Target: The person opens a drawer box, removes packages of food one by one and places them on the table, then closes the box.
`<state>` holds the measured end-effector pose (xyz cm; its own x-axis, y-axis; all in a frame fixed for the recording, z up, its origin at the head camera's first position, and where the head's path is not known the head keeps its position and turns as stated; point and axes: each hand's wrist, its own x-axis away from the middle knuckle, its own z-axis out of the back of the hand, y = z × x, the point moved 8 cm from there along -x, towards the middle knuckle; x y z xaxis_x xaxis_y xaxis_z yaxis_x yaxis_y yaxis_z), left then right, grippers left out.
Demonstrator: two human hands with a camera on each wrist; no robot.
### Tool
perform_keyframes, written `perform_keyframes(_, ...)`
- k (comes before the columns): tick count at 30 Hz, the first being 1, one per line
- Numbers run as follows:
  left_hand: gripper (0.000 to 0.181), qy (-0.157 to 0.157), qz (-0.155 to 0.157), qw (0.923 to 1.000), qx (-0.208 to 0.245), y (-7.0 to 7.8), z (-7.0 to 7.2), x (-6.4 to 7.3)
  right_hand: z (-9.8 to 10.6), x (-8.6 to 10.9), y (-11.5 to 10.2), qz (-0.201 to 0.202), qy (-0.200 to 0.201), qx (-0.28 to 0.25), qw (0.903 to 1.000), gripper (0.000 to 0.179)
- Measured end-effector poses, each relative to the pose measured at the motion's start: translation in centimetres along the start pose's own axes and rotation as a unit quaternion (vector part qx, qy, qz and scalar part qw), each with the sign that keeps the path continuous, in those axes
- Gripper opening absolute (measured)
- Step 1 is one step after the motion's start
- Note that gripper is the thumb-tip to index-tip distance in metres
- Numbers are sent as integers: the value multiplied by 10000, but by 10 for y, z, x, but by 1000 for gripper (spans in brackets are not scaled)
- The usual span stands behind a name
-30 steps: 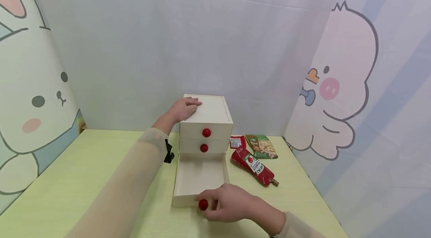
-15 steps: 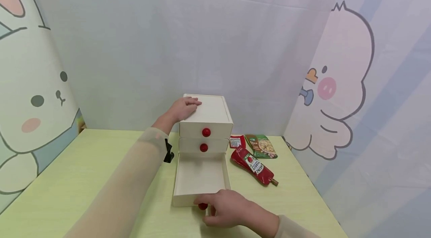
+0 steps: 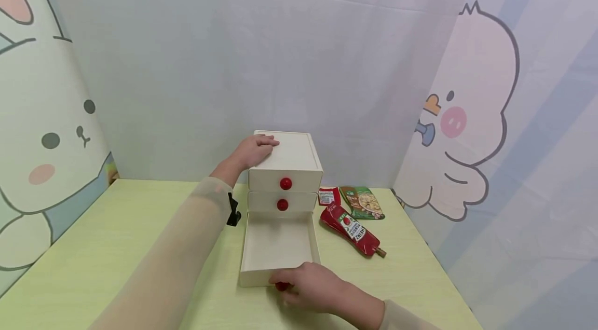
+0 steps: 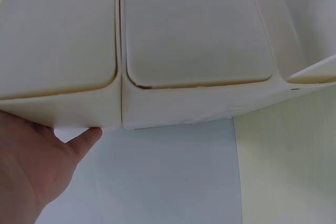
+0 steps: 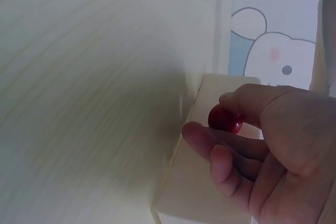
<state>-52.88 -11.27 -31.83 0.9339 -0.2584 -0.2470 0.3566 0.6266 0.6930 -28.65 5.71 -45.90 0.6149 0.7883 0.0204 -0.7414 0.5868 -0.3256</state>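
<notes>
A small white drawer cabinet (image 3: 295, 151) stands at the middle of the table, with red ball knobs on its drawers. My left hand (image 3: 252, 152) rests on its top at the left edge, fingers extended; the left wrist view shows the thumb along the cabinet's side. The bottom drawer (image 3: 279, 247) is pulled far out and nothing lies in its visible part. At its front, my right hand (image 3: 312, 286) pinches the drawer knob (image 5: 223, 119) between thumb and fingers. The upper drawers are closed, their knobs untouched.
Right of the cabinet lie a red Heinz ketchup pouch (image 3: 352, 231) with a capped spout, a green food packet (image 3: 364, 203) and a small red packet (image 3: 329, 196). A pale curtain (image 3: 187, 60) with cartoon animals surrounds the yellow-green table (image 3: 117, 247).
My right hand has shifted slightly down and left, and its fingers have closed on the bottom drawer's knob. The left hand and the drawer stay where they were.
</notes>
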Motion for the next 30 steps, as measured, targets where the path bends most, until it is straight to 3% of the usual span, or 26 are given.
perform_keyframes(30,50,2,30,10000,-65,-1,0,0,15,-4,1,104,439,210,9988,22)
